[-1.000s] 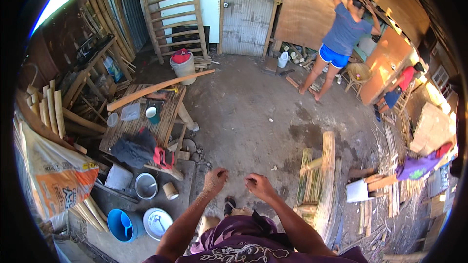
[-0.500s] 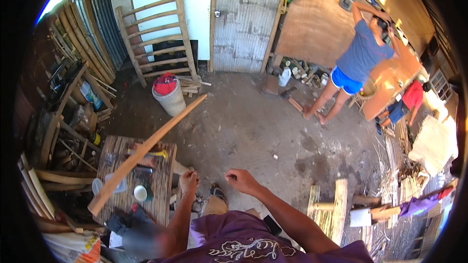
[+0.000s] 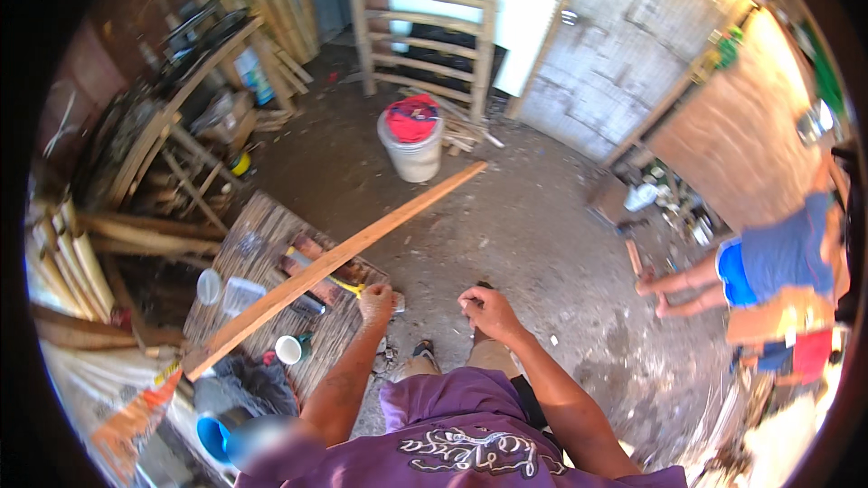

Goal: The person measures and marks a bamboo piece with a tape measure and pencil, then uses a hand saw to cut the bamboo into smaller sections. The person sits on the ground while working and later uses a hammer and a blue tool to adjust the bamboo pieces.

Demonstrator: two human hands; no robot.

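Note:
My left hand (image 3: pixel 376 303) is curled into a loose fist at the near edge of a low wooden workbench (image 3: pixel 253 244), empty as far as I can see. A long wooden plank (image 3: pixel 334 262) lies slantwise across the bench, passing just left of that hand. My right hand (image 3: pixel 486 309) hangs in front of me over the dirt floor, fingers bent, seemingly pinching something small that I cannot make out. A yellow-handled tool (image 3: pixel 348 286) lies on the bench close to my left hand. My purple shirt (image 3: pixel 461 443) fills the bottom.
A white bucket with a red cloth (image 3: pixel 412 137) stands beyond the plank. A wooden ladder-like frame (image 3: pixel 425 18) leans on the far wall. Another person in blue (image 3: pixel 768 271) stands at the right. Cups (image 3: pixel 289 349) and clear containers (image 3: pixel 237 293) sit on the bench; timber (image 3: pixel 136 217) is piled left.
The view has swung left and closer to the bench, which now lies right at my left hand. My left hand has closed into a fist at the bench edge.

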